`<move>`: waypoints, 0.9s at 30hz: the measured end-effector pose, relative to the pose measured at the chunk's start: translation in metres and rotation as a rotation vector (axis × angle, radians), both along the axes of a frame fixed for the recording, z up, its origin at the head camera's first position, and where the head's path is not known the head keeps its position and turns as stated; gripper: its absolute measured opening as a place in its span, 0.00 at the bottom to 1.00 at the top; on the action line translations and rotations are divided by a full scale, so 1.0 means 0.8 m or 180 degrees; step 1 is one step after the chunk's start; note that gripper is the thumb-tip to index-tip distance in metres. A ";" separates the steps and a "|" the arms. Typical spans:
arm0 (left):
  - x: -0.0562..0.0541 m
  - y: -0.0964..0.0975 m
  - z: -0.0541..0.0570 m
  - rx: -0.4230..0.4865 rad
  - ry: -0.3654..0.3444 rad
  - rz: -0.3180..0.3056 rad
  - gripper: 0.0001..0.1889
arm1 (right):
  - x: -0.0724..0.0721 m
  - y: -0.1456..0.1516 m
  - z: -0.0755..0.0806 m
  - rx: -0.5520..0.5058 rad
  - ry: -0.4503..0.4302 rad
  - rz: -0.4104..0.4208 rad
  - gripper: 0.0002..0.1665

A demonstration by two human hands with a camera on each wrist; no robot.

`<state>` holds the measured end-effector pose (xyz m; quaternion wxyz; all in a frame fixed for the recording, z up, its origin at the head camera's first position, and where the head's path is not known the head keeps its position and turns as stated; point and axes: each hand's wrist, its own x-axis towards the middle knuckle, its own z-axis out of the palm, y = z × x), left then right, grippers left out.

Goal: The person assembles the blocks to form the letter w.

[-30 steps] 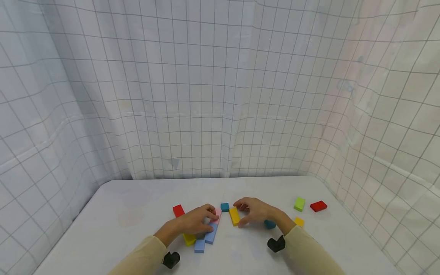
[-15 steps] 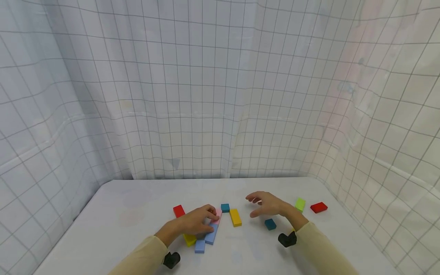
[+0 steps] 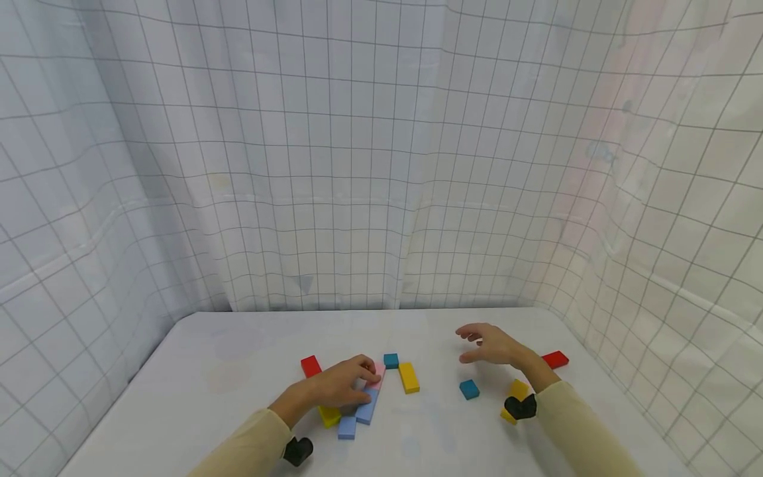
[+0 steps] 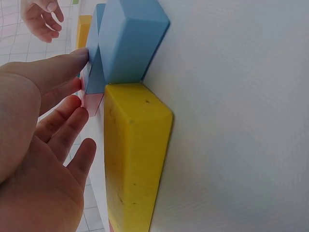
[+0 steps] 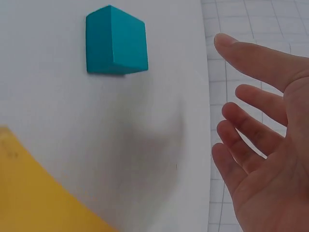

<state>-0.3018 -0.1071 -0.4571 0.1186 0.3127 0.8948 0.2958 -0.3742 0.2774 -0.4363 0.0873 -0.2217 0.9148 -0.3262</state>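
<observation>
My left hand (image 3: 342, 382) rests over a joined group of blocks at the table's middle left. Its thumb touches a light blue block (image 3: 366, 407), and the other fingertips lie at a pink block (image 3: 379, 372). Beside them sit a second light blue block (image 4: 130, 43), a yellow block (image 4: 135, 145) and a red block (image 3: 310, 366), partly covered by the hand in the head view. My right hand (image 3: 491, 344) hovers above the table on the right, fingers spread and holding nothing. A teal block (image 5: 116, 43) lies near it, under the thumb side.
A small teal block (image 3: 391, 361) and an orange-yellow block (image 3: 408, 377) lie just right of the group. Two orange-yellow blocks sit under the right wrist, one at its left (image 3: 519, 389). A red block (image 3: 556, 360) is farther right. Gridded white curtains (image 3: 334, 199) surround the table.
My right hand has moved away from the orange-yellow block, rightward and a little back, now overlapping where the green block showed. My left hand stays in place.
</observation>
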 end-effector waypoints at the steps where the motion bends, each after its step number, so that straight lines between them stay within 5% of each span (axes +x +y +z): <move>1: 0.000 0.000 0.000 -0.0001 0.0000 0.0004 0.19 | -0.001 0.004 0.000 -0.0024 0.0004 -0.0024 0.36; 21: 0.000 -0.001 0.000 -0.0014 -0.0023 -0.0025 0.19 | 0.002 0.086 -0.007 0.0197 -0.0106 -0.0853 0.37; 27: -0.002 0.000 -0.002 -0.0079 0.0016 0.0032 0.19 | 0.006 0.113 -0.016 0.0575 -0.0032 -0.0999 0.41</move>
